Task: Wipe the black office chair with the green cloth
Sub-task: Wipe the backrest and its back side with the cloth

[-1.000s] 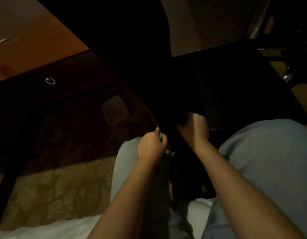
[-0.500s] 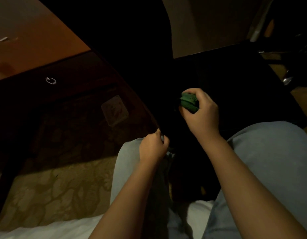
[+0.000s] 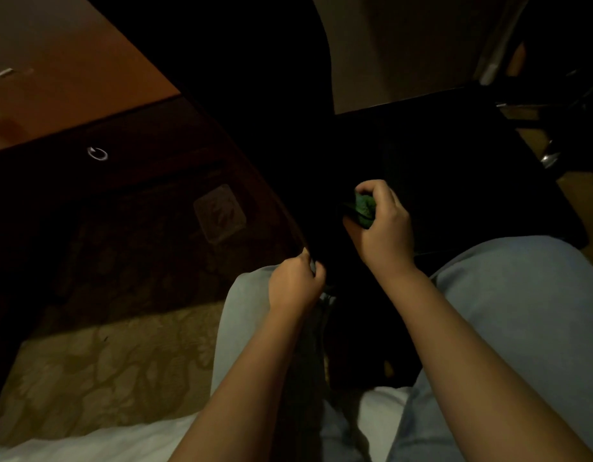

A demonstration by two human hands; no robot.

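My right hand (image 3: 383, 225) clutched the bunched cloth (image 3: 365, 206) against the chair (image 3: 455, 168) at frame centre. Just below, my left hand (image 3: 295, 285) gripped its edge.

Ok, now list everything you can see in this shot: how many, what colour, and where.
black office chair: one, black, centre and right, in front of the knees
green cloth: one, green, bunched in the right grip over the seat
desk: one, reddish-brown wood, upper left
ring pull: one, silvery, on the desk's dark front
carpet: one, tan with a pattern, lower left
white fabric: one, white, along the bottom edge
trouser legs: two, pale blue, lower centre and right
left grip: one, bare, curled on the chair's near edge
right grip: one, bare, curled round the cloth
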